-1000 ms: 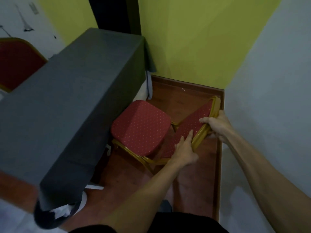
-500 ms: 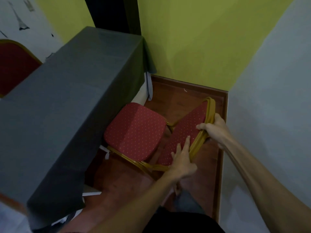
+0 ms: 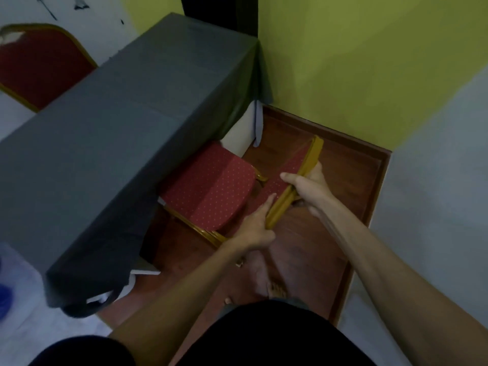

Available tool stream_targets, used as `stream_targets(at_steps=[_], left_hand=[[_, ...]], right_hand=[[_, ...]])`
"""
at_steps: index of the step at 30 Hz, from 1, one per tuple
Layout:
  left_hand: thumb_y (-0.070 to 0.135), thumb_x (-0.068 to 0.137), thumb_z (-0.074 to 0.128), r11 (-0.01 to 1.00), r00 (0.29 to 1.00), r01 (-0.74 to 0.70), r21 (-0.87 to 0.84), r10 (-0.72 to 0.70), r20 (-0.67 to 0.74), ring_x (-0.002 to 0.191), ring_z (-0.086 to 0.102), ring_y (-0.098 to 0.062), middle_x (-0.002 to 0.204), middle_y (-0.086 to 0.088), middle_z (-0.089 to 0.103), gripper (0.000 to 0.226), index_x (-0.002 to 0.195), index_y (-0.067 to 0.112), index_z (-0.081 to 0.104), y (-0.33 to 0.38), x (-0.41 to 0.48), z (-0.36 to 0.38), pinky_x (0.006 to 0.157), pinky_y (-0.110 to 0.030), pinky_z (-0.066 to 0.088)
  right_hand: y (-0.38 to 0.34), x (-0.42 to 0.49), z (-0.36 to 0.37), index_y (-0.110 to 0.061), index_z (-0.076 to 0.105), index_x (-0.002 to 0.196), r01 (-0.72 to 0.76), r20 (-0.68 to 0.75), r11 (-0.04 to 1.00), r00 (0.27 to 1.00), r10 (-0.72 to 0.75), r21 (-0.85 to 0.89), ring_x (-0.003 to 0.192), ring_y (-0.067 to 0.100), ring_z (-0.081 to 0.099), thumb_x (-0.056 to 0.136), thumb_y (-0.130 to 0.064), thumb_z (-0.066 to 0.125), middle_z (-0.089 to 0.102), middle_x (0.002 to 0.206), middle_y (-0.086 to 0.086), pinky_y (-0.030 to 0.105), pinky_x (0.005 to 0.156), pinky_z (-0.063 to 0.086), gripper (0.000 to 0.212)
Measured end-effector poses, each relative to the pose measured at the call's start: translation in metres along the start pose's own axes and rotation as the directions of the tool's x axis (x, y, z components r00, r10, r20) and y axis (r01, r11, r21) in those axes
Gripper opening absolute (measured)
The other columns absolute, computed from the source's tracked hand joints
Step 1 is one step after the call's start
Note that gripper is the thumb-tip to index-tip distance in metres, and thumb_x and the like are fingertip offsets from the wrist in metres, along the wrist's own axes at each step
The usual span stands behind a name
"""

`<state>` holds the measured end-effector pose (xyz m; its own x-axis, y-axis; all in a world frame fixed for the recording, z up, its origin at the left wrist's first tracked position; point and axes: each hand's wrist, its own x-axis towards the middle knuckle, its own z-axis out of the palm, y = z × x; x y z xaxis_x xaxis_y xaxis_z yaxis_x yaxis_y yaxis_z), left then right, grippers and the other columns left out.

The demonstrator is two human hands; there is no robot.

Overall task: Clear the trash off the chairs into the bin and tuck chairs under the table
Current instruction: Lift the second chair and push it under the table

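- Centre of frame: I see the red-upholstered chair with white dots and a gold metal frame (image 3: 211, 188); the far part of its seat lies under the edge of the table draped in dark grey cloth (image 3: 126, 122), the near part is exposed.
- Right of centre: my right hand (image 3: 309, 188) grips the top rail of the chair's gold-framed backrest (image 3: 295, 186), fingers wrapped over it.
- Just below: my left hand (image 3: 254, 229) holds the lower end of the same rail, fingers curled, index finger lying along the red padding.
- Upper left: a second red chair with gold trim (image 3: 42, 70) stands beyond the table, against the white wall.
- Lower centre: a bare foot (image 3: 266, 273) rests on the reddish-brown wooden floor (image 3: 330, 180).
- I can read no label or writing; black marks on the wall at upper left are illegible.
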<state>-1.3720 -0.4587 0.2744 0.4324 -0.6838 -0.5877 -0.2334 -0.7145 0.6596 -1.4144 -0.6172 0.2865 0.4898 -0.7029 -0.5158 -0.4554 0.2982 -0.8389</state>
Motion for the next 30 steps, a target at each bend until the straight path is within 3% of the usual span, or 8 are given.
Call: stream_targets(at_steps=[3,6,9,12,17,19,24,30], left_hand=[[0.005,0.082,0.054,0.998,0.998,0.051,-0.025,-0.052,-0.042,0.076,0.061,-0.011,0.125,-0.008,0.059,0.097,0.151,0.055,0.009,-0.011,0.006,-0.023,0.053,-0.012,0.047],[0.003,0.082,0.051,0.994,0.994,0.099,-0.038,-0.1,-0.032,0.081,0.062,-0.014,0.121,-0.006,0.056,0.098,0.148,0.061,0.007,-0.016,0.012,-0.045,0.054,-0.017,0.049],[0.003,0.081,0.051,0.991,0.991,0.126,-0.035,-0.127,-0.048,0.091,0.064,-0.019,0.132,-0.007,0.052,0.099,0.143,0.067,0.009,-0.02,0.016,-0.065,0.058,-0.022,0.05],[0.002,0.078,0.053,0.987,0.987,0.157,-0.034,-0.158,-0.042,0.083,0.064,-0.019,0.12,-0.007,0.058,0.101,0.141,0.069,0.01,-0.026,0.017,-0.084,0.053,-0.023,0.051],[-0.001,0.069,0.054,0.976,0.975,0.21,-0.05,-0.213,-0.068,0.08,0.064,-0.022,0.112,-0.007,0.061,0.107,0.142,0.068,0.015,-0.037,0.023,-0.113,0.054,-0.027,0.052],[-0.004,0.067,0.053,0.969,0.968,0.233,-0.077,-0.239,-0.075,0.087,0.067,-0.027,0.109,-0.007,0.063,0.109,0.143,0.066,0.017,-0.041,0.027,-0.122,0.062,-0.033,0.056],[-0.006,0.068,0.052,0.966,0.967,0.24,-0.096,-0.247,-0.067,0.099,0.064,-0.029,0.117,-0.006,0.059,0.11,0.14,0.068,0.017,-0.045,0.031,-0.143,0.07,-0.035,0.057],[0.0,0.062,0.055,0.972,0.972,0.22,-0.076,-0.225,-0.065,0.103,0.061,-0.024,0.132,-0.003,0.052,0.114,0.138,0.071,0.01,-0.051,0.039,-0.163,0.077,-0.037,0.06]], right_hand=[[-0.008,0.011,0.03,-0.017,0.034,0.142,0.025,-0.023,0.999,0.999,-0.026,-0.047,0.105,0.028,0.066,0.079,-0.022,0.077,0.064,0.119,0.006,0.043,0.084,0.059,0.077],[-0.017,0.022,0.055,-0.012,0.025,0.15,0.023,-0.041,0.996,0.999,-0.026,-0.081,0.115,0.032,0.062,0.082,-0.02,0.073,0.061,0.131,0.013,0.045,0.099,0.053,0.083],[-0.027,0.03,0.074,-0.011,0.021,0.151,0.025,-0.005,0.998,1.0,-0.025,-0.058,0.117,0.032,0.062,0.082,-0.019,0.074,0.06,0.132,0.014,0.044,0.1,0.054,0.088],[-0.036,0.032,0.092,-0.01,0.015,0.154,0.022,0.017,0.999,1.0,-0.021,-0.042,0.12,0.033,0.06,0.085,-0.017,0.072,0.057,0.138,0.012,0.038,0.101,0.051,0.09],[-0.054,0.033,0.125,-0.018,0.014,0.154,-0.007,0.068,0.999,0.998,0.01,-0.033,0.112,0.04,0.066,0.082,-0.014,0.065,0.057,0.136,0.019,0.056,0.091,0.057,0.088],[-0.059,0.037,0.136,-0.023,0.014,0.153,-0.013,0.083,0.999,0.996,0.016,-0.029,0.105,0.042,0.069,0.08,-0.013,0.061,0.057,0.132,0.021,0.058,0.085,0.059,0.088],[-0.07,0.046,0.158,-0.022,0.007,0.157,-0.025,0.066,0.999,0.997,0.027,-0.03,0.11,0.042,0.066,0.079,-0.01,0.059,0.055,0.133,0.017,0.059,0.089,0.057,0.094],[-0.083,0.05,0.169,-0.01,0.021,0.152,0.017,0.004,0.997,1.0,-0.017,-0.081,0.114,0.033,0.061,0.087,-0.002,0.06,0.055,0.134,0.016,0.043,0.097,0.054,0.076]])
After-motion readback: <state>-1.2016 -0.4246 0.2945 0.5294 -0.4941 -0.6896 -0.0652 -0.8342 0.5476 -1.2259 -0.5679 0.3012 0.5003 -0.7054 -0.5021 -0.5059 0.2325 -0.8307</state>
